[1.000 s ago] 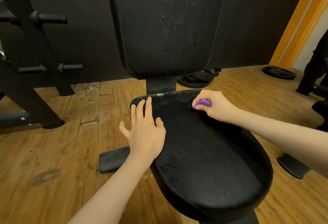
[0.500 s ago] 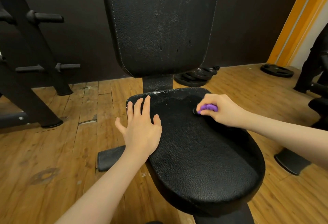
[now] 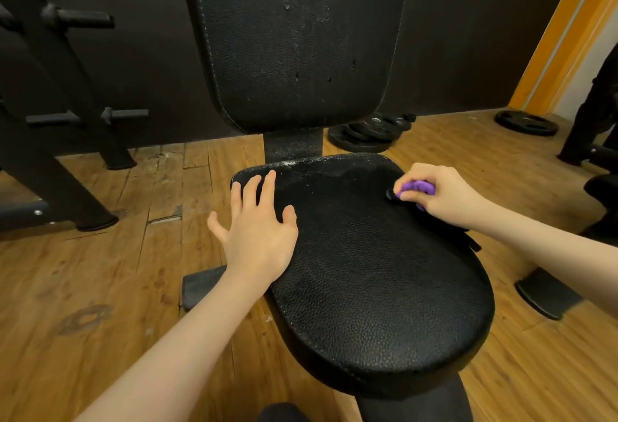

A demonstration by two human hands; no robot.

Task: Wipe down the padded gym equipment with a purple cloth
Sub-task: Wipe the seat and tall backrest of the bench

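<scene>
We are pressing our left hand (image 3: 257,231) flat, fingers spread, on the left rear part of the padded seat (image 3: 378,288). Our right hand (image 3: 441,196) is gripping the bunched purple cloth (image 3: 416,187), fingers curled round it, against the seat's right rear edge. The backrest (image 3: 294,40) is standing upright behind, showing pale specks.

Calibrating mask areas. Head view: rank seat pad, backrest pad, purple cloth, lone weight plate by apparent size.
1. seat pad, nearer the camera, which inflates it
2. backrest pad, top cropped
3. lone weight plate
4. purple cloth, mostly hidden in the right hand
</scene>
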